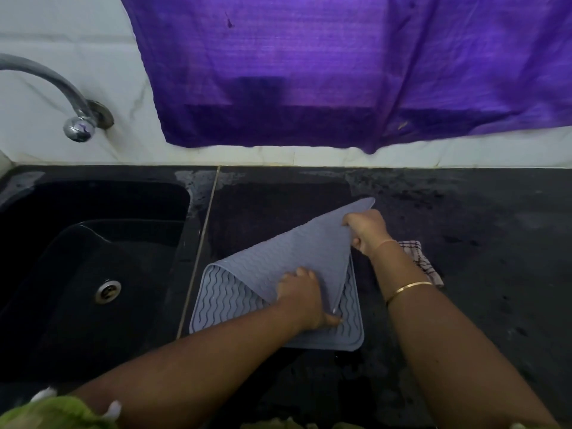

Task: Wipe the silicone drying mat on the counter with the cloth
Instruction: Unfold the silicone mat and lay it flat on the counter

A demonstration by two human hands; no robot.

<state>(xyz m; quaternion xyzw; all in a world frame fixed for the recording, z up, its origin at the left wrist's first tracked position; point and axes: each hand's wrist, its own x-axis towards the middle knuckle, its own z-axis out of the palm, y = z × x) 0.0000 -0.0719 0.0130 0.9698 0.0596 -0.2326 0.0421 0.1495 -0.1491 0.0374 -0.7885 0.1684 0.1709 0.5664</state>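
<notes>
Head view: right of the sink [93, 209], the silicone mat [223, 293] is lying half folded on the bench [479, 258], your left grip [305, 300] clasping its flap, your right grip [366, 232] pinching the raised corner; the checked cloth [418, 262] is resting beside that wrist.

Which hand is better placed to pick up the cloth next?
Probably the right hand: the cloth lies on the counter just beside its wrist. The left hand holds the mat farther away, on the sink side.
</notes>
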